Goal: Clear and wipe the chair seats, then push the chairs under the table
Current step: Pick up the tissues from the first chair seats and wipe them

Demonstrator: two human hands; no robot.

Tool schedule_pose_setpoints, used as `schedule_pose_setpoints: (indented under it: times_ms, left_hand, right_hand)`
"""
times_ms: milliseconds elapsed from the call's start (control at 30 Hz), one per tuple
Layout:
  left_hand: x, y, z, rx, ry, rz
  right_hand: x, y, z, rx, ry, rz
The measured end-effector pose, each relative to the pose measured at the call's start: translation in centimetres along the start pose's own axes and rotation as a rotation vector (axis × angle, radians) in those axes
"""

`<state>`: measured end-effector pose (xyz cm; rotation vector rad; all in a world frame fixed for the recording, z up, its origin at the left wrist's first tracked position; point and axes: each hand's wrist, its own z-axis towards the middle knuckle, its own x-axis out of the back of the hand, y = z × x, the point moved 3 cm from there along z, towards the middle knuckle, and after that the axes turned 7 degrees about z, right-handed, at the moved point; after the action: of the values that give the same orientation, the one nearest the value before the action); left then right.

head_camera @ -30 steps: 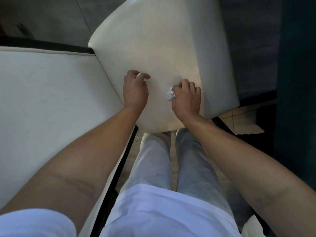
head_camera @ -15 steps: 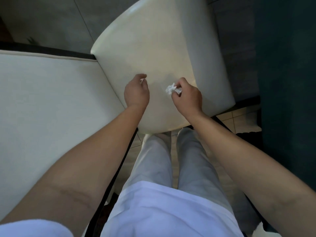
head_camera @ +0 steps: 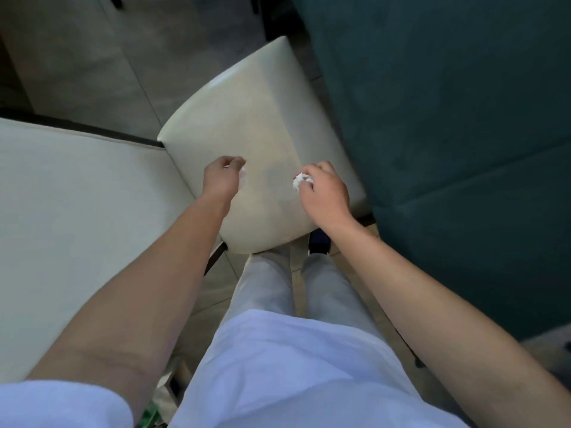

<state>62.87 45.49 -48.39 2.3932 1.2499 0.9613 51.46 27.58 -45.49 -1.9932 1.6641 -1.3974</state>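
Head cam, only view: cream chair seat [head_camera: 265, 125] sits centre frame, angled, its near edge just above the person's knees. R hand [head_camera: 324, 188] is over the seat's right side, fingers curled, pinching a crumpled white tissue wad [head_camera: 299, 181] at the fingertips. L hand [head_camera: 224, 177] is over the seat's left-centre, fingers curled in w/ a small white scrap [head_camera: 243, 173] showing at its edge; looks pinched but scrap is tiny, low confidence on what it is. Hands are apart, seat surface between them. Can't tell if either hand touches the seat. Second cream seat [head_camera: 77, 205] is to the left, butting the first one's left corner. Dark teal upholstered piece [head_camera: 448, 118] is just beside the seat on the right. Tiled floor [head_camera: 92, 57] beyond. No containers in frame, no readable labels or writing. Person wears grey trousers [head_camera: 268, 288] and a white top [head_camera: 278, 366].
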Motion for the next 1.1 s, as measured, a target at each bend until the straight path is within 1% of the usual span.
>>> schedule_pose_setpoints:
  times_ms: [100,200,267,400,500,600,767,900,1000,1100]
  left_hand:
    - [0.5,2.2,-3.2,0.03,-0.039,-0.104]
    - [1.1,3.8,-6.8,0.065,-0.089,-0.312]
    - [1.1,4.6,-9.2,0.062,-0.131,-0.447]
    - [0.9,6.2,-14.6,-0.016,-0.163,-0.534]
    - [1.2,7.2,-18.2,-0.105,-0.22,-0.624]
    - [2.2,7.9,-21.9,-0.152,-0.295,-0.746]
    - [3.9,7.8,-27.9,-0.184,-0.389,-0.942]
    - [6.2,6.4,-32.4,-0.238,-0.483,-1.046]
    - [8.8,4.8,-35.0,-0.34,-0.502,-1.044]
    - [12.1,2.6,-37.1,-0.44,-0.456,-0.977]
  right_hand:
    - [3.4,-1.4,-2.5,0.049,0.002,0.117]
    - [6.7,-2.9,-4.7,0.089,-0.001,0.344]
    - [9.0,-3.8,-6.2,0.102,-0.001,0.439]
    - [13.1,-5.8,-9.8,0.174,-0.033,0.597]
    - [15.3,-7.3,-12.4,0.22,-0.059,0.665]
    - [17.0,-8.5,-15.0,0.264,-0.117,0.716]
    - [18.3,-9.9,-18.5,0.253,-0.193,0.822]
    - [17.6,-11.5,-20.9,0.233,-0.287,0.915]
    - [16.3,-13.1,-23.1,0.246,-0.354,1.01]
    - [14.4,-14.7,-25.6,0.289,-0.379,1.025]
